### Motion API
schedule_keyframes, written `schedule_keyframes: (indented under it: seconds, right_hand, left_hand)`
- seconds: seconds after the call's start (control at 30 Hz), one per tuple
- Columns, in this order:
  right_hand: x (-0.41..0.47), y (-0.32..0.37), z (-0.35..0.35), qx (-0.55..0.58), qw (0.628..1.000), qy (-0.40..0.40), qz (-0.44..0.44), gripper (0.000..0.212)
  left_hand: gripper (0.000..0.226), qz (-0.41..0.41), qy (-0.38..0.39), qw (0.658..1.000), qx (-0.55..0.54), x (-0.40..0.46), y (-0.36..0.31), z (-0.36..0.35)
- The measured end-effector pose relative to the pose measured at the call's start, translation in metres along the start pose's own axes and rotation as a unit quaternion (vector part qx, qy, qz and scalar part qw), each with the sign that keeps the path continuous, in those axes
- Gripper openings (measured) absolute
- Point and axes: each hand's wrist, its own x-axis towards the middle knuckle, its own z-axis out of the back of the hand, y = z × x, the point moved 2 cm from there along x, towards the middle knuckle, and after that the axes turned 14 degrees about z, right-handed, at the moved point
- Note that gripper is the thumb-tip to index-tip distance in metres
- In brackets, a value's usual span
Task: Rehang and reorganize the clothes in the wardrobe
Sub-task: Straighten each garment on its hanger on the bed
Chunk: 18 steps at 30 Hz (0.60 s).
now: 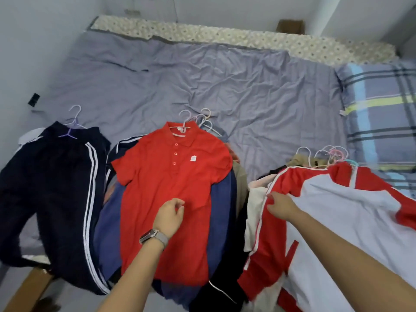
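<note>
Right hand is laid on the red sleeve of the red-and-white jacket, fingers apparently pinching the cloth, though the grip itself is partly hidden. Left hand hovers just above the red polo shirt, fingers loosely curled and holding nothing. The jacket lies on the bed, topmost on the pile beneath and beyond the right hand. Its long axis runs from the hanger hooks past the fingertips back toward the person, collar end pointing away. For this step, the jacket is best lifted by its hanger, so the garments underneath are left undisturbed.
</note>
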Motion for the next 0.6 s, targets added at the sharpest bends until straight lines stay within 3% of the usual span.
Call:
schedule_keyframes:
  seconds: [0.17, 0.33, 0.43, 0.6]
  right_hand:
    - [0.096, 0.089, -0.031, 0.031, 0.999, 0.025, 0.028, 0.052]
    - [0.196, 0.120, -0.025, -0.060, 0.993, -0.095, 0.044, 0.082]
    - [0.253, 0.134, -0.008, -0.096, 0.988, -0.123, 0.019, 0.081]
    - [0.313, 0.160, -0.011, -0.055, 0.994, -0.083, -0.034, 0.074]
  left_hand:
    - [0.018, 0.012, 0.013, 0.998, -0.056, 0.078, 0.030, 0.025]
    - [0.018, 0.015, 0.007, 0.991, -0.136, 0.138, 0.055, 0.019]
    - [0.018, 0.029, 0.007, 0.985, -0.171, 0.156, 0.075, 0.007]
    - [0.019, 0.015, 0.021, 0.983, -0.184, 0.169, 0.081, -0.005]
